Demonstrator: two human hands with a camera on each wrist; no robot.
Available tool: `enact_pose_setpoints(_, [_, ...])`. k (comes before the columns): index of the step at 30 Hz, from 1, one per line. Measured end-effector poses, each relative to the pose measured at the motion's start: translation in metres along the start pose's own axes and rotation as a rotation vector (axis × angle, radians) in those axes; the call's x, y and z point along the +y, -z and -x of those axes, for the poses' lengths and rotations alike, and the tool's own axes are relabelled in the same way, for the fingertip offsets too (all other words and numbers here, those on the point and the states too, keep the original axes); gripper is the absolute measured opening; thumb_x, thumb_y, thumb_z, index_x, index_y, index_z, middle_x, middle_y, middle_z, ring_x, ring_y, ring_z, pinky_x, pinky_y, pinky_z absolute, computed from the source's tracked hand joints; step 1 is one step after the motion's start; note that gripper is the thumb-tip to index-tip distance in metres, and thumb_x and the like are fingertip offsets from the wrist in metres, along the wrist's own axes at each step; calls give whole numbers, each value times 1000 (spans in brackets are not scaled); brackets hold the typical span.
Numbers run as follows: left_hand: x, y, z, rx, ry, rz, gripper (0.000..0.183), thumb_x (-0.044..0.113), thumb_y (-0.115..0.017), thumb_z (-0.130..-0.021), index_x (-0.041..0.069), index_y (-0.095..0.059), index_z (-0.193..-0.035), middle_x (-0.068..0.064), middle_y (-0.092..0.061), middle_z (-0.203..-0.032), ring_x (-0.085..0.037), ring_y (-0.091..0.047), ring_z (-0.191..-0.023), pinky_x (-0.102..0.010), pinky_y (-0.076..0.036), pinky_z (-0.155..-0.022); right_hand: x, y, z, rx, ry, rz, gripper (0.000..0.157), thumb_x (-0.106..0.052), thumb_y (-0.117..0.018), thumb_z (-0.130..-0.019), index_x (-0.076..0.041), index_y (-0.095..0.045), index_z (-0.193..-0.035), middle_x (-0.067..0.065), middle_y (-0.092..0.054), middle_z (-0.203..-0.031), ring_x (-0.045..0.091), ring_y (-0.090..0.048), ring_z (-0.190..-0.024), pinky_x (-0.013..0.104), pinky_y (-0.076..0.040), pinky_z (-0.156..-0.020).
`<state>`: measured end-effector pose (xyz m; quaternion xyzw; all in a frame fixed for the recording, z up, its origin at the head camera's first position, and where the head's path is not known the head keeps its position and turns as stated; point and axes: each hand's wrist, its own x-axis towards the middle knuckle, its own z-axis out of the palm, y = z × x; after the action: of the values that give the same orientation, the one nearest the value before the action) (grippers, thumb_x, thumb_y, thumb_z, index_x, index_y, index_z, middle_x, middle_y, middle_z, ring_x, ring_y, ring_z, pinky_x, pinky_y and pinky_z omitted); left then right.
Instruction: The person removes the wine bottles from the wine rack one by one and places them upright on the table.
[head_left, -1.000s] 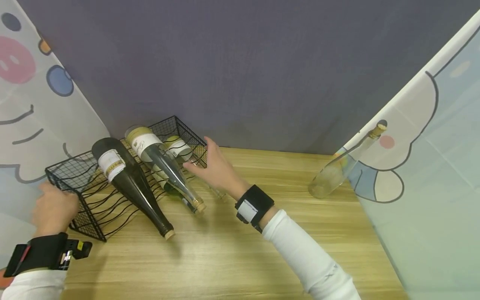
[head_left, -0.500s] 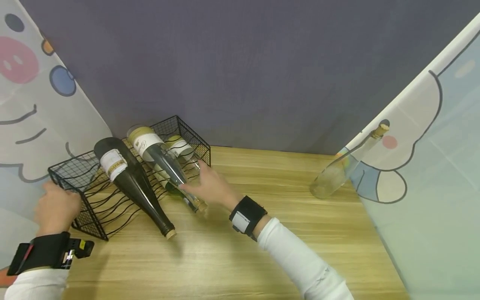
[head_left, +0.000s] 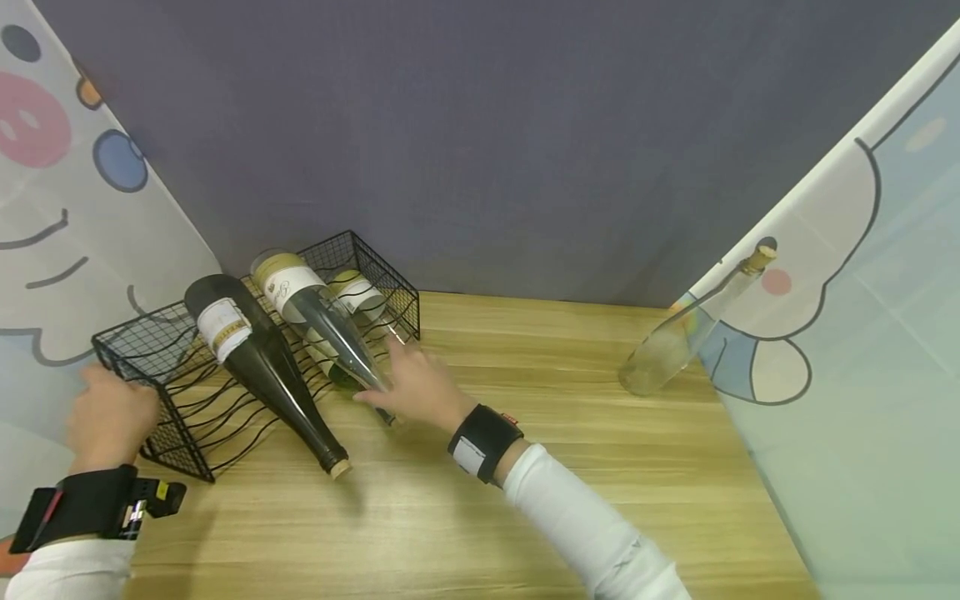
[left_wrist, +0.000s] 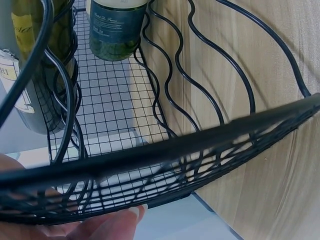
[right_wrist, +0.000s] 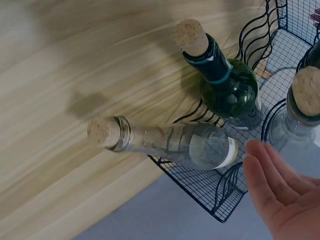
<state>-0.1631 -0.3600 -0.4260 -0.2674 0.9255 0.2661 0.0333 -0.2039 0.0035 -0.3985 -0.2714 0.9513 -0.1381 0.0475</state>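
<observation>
My left hand (head_left: 112,417) grips the end of a black wire bottle rack (head_left: 180,433), its fingertips showing under the mesh in the left wrist view. My right hand (head_left: 423,383) has its fingers extended above the neck of a clear corked bottle (right_wrist: 165,142) low in the rack. In the head view it hides part of the neck of another clear bottle with a white label (head_left: 330,321) lying higher up. A dark corked bottle (head_left: 270,375) lies to the left on the upper wires. Below these, a green bottle (right_wrist: 230,90) points its cork outward.
A clear corked bottle (head_left: 667,350) stands on the wooden table (head_left: 570,467) at the far right, near the side panel. A grey panel (head_left: 480,150) rises behind the rack, and a printed panel (head_left: 90,217) stands close at its left.
My right hand has moved down and towards me, from the rack's right end to the bottle necks. My left hand has stayed on the rack; the bottles look unmoved.
</observation>
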Motion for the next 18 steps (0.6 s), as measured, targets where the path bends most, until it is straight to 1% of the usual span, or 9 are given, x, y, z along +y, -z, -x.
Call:
enact_pose_setpoints(1, [0, 0, 0, -1, -1, -2, 64, 15, -31, -95, -26, -8, -139, -53, -41, -101, -66, -48, -85, -58, -41, -60, 0, -1, 0, -1, 10, -8, 90, -64, -64, -85, 2, -43, -143, 4, -70, -81, 5, -52, -48, 17, -43, -45])
enact_pose_setpoints(3, [-1, 0, -1, 1, 0, -5, 64, 15, -31, -95, -26, -9, -139, -52, -42, -99, -66, -49, -84, -57, -41, -59, 1, -5, 0, -13, 29, -60, 84, -59, -66, -86, 2, -46, -140, 2, -69, -75, 5, -50, -44, 18, -42, -42])
enact_pose_setpoints(6, [-1, -1, -2, 2, -4, -3, 64, 15, -31, -95, -26, -9, -139, -51, -42, -98, -66, -49, -83, -57, -41, -58, 4, -9, -1, -21, 41, -136, 77, -54, -66, -88, 0, -48, -141, 2, -74, -91, 5, -61, -59, 22, -55, -67])
enact_pose_setpoints(7, [-1, 0, -2, 0, -4, -2, 64, 15, -31, -95, -26, -9, -139, -51, -42, -98, -66, -48, -83, -57, -41, -59, 5, -10, -1, -25, 39, -171, 75, -52, -66, -89, -1, -47, -141, 4, -74, -97, 6, -64, -65, 25, -56, -75])
enact_pose_setpoints(9, [-1, 0, -1, -3, -5, 3, 64, 15, -31, -95, -26, -8, -139, -51, -41, -99, -67, -47, -84, -59, -41, -61, 6, -12, 0, -36, 34, -212, 72, -49, -64, -92, -3, -46, -143, 5, -74, -106, 8, -68, -74, 29, -55, -88])
enact_pose_setpoints(11, [1, 1, 1, 2, -5, 4, 64, 15, -31, -95, -26, -8, -139, -52, -41, -101, -68, -46, -87, -61, -41, -62, 6, -12, 1, -48, 21, -251, 69, -46, -63, -94, -3, -44, -145, 7, -73, -115, 9, -71, -82, 29, -54, -91])
enact_pose_setpoints(13, [3, 2, 2, 4, -2, 9, 64, 15, -31, -96, -25, -8, -139, -53, -41, -103, -69, -45, -88, -62, -41, -64, 5, -11, 1, -67, 8, -291, 67, -43, -60, -96, -4, -40, -147, 9, -70, -123, 12, -72, -91, 33, -50, -100])
enact_pose_setpoints(14, [3, 2, 2, 8, -1, 9, 63, 15, -31, -96, -25, -9, -139, -54, -41, -104, -69, -45, -89, -62, -41, -64, 5, -11, 2, -76, 1, -305, 67, -41, -59, -97, -5, -38, -149, 9, -68, -128, 13, -72, -98, 36, -45, -107])
enact_pose_setpoints(18, [2, 0, 0, 9, 3, 2, 63, 15, -30, -95, -25, -9, -139, -55, -40, -106, -69, -45, -90, -63, -41, -64, 5, -12, 1, -101, -38, -393, 62, -33, -54, -100, -3, -33, -151, 13, -62, -136, 21, -63, -120, 42, -36, -116])
